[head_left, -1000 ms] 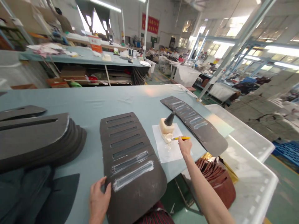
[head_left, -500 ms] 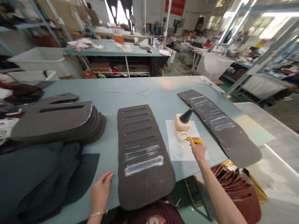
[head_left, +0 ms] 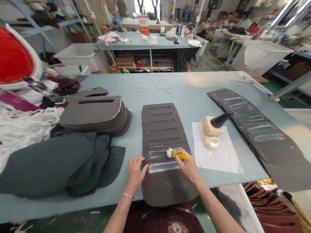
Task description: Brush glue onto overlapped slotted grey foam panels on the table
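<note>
In the head view, a row of overlapping dark grey panels point(head_left: 167, 191) with narrow slots lies before me. White paste rims the two slots nearest me. My right hand point(head_left: 188, 166) grips a small yellow-handled brush point(head_left: 181, 156), its bristles loaded with white paste and over the second-nearest slot. At the panels' left edge rests my left hand point(head_left: 136, 171), thumb and fingers apart, holding nothing. To the right, a cream glue container point(head_left: 211, 127) with a black cone-shaped nozzle point(head_left: 221, 119) sits on a white sheet point(head_left: 229, 160).
Left of me are a stack of grey slotted panels point(head_left: 94, 113) and dark green fabric point(head_left: 53, 165). Another overlapping row of panels point(head_left: 289, 155) with pasted slots lies at right. Reddish-brown pieces point(head_left: 274, 207) sit below the table's right edge. A second table point(head_left: 136, 45) stands behind.
My right hand has carried the brush from the glue container left onto the panels. My left hand has moved up to the panels' left edge. The view has turned left.
</note>
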{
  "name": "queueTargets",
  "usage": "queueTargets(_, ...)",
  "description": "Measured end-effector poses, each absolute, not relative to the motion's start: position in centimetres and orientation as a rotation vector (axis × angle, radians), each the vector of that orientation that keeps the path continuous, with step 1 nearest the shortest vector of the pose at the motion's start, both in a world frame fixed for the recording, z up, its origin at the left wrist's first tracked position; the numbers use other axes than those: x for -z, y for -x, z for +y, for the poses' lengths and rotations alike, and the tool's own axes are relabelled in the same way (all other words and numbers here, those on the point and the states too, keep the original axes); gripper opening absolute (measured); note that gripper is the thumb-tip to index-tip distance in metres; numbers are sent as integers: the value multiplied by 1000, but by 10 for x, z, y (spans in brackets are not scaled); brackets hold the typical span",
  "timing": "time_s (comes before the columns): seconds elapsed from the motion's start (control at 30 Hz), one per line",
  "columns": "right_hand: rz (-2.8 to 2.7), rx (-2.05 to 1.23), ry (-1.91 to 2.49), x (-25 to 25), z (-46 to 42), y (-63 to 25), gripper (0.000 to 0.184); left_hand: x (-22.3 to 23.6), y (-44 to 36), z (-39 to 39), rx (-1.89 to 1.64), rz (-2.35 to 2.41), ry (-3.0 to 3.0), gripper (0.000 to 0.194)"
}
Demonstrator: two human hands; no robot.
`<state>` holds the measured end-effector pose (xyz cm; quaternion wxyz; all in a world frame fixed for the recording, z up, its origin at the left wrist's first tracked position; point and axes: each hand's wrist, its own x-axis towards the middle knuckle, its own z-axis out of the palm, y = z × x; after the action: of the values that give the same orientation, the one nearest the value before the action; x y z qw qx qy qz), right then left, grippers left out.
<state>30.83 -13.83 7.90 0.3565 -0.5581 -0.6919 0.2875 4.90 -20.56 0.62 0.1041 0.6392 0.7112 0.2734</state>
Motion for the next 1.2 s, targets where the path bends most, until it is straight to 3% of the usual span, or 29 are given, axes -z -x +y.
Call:
queueTargets(0.2,-2011,-698,1266,-63,-147,-208,14,-10,-54,-203,-658,2084,-1945,23)
queueTargets(0.53,-1753,-412,1843,-67,-125,-332,22,-6,-45,-203,-703,2034,-1874,24)
queueTargets(0.7,-1771,-473,1683,-72,-136,-272,17,-6,-41,-205,-834,2007,-1791,33)
queueTargets(0.87,-1889,-704,1393,-63,-155,-185,16,-6,-41,-214,-773,1930,-1931,27)
queueTargets(0.97,-1889,-729,1404,-55,-151,-193,16,-5,-41,-217,-711,1917,-1995,29)
queueTargets(1.2,-1698,-381,1730,-63,-149,-235,13,1,-43,-217,-729,1950,-2005,30)
